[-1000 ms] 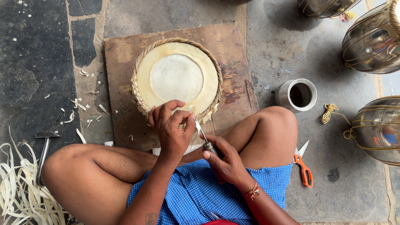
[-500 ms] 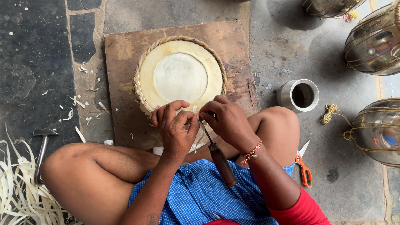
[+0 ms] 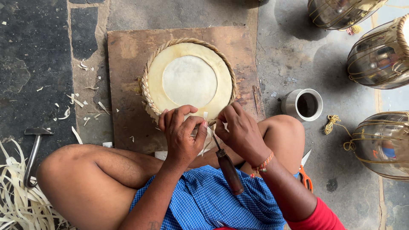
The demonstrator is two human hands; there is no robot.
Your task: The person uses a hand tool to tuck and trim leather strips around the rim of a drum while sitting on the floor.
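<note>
The drum (image 3: pixel 189 81) is sat on a board (image 3: pixel 128 55) on the floor, right by the knees. A pale strip (image 3: pixel 207 138) at its near rim is pinched by the left hand (image 3: pixel 181 134). An awl (image 3: pixel 228 168) is gripped by the right hand (image 3: pixel 240 132), tip probably hidden.

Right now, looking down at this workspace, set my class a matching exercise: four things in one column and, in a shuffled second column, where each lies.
Things:
1. drum head
2. hammer
3. steel cup
4. scissors

Places:
A. beside the person's right knee, orange handles partly hidden
B. on the wooden board
C. on the stone floor, right of the board
D. far left, next to pale strips

Pairs: 1-B, 2-D, 3-C, 4-A
</note>
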